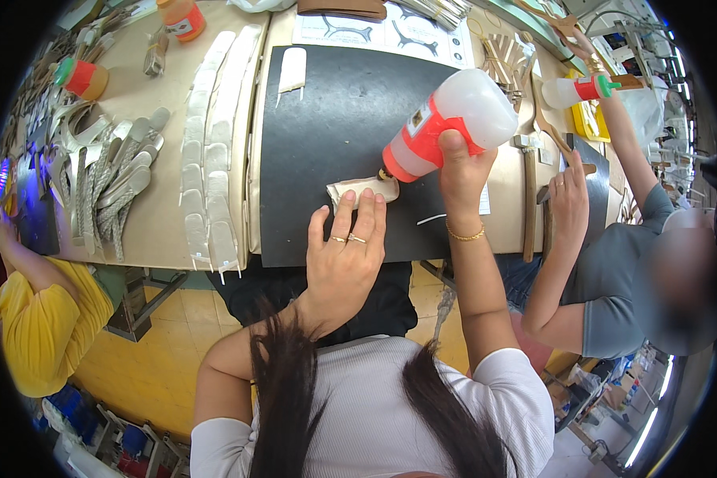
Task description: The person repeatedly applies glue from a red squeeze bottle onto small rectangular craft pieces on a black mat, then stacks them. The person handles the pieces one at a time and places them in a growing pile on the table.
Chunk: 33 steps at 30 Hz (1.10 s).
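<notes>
My right hand [464,177] is wrapped round a translucent squeeze bottle [486,107] with a red band. The bottle is tilted nozzle down, and its dark tip meets the right end of a small cream strap piece [387,190]. That piece lies folded or layered on a black mat [319,119]; which of the two I cannot tell. Flat fingers of my left hand [345,259], two of them ringed, rest on the piece and cover part of it. Another cream piece [293,70] with thin threads lies at the mat's top left.
Rows of pale strap pieces [207,151] lie left of the mat, beside a pile of braided straps [123,171]. Jars [88,80] stand at far left. A hammer [530,191] lies to the right, near a co-worker's hand [570,191]. A printed sheet [382,33] lies behind the mat.
</notes>
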Available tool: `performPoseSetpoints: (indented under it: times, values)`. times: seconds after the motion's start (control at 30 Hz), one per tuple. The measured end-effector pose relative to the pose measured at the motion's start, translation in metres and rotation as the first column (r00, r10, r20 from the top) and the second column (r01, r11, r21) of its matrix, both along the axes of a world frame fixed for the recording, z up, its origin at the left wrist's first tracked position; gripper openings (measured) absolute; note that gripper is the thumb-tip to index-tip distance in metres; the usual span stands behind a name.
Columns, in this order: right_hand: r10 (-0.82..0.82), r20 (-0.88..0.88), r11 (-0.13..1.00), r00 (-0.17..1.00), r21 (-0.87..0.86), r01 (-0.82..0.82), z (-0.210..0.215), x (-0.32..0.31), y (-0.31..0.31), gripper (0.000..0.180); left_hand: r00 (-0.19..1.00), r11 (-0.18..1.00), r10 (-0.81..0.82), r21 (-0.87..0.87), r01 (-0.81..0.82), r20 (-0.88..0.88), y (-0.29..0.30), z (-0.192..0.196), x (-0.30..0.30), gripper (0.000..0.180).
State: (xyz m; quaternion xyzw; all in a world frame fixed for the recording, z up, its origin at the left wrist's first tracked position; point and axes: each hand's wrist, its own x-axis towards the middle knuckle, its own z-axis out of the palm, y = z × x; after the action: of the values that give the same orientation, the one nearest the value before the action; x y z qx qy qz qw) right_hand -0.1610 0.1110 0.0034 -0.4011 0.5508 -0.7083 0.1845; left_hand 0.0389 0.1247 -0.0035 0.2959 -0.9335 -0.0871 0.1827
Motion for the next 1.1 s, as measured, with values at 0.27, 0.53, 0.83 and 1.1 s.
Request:
performPoseSetpoints:
  times: [0.27,0.53,0.83,1.1]
  values:
    - [0.145,0.000,0.989,0.989,0.032,-0.145,0.008,0.024,-0.014,0.050,1.000,1.000,0.000,-0.027,0.000,0.007,0.000,0.000,0.000,0.056]
    - [0.018,0.237,0.994,0.971,-0.106,0.008,0.007,0.007,-0.007,0.077,0.990,0.982,-0.015,0.186,0.041,-0.137,-0.016,0.021,0.004,0.044]
    - [-0.217,0.100,0.975,0.971,0.066,0.212,-0.017,0.013,0.069,0.107,0.990,0.798,-0.058,0.590,0.122,-0.125,-0.101,0.028,0.005,0.034]
    - [-0.118,0.078,0.986,0.990,0.130,0.107,-0.014,0.033,0.083,0.111,0.988,0.629,-0.137,0.764,0.144,-0.073,-0.120,0.014,-0.006,0.027]
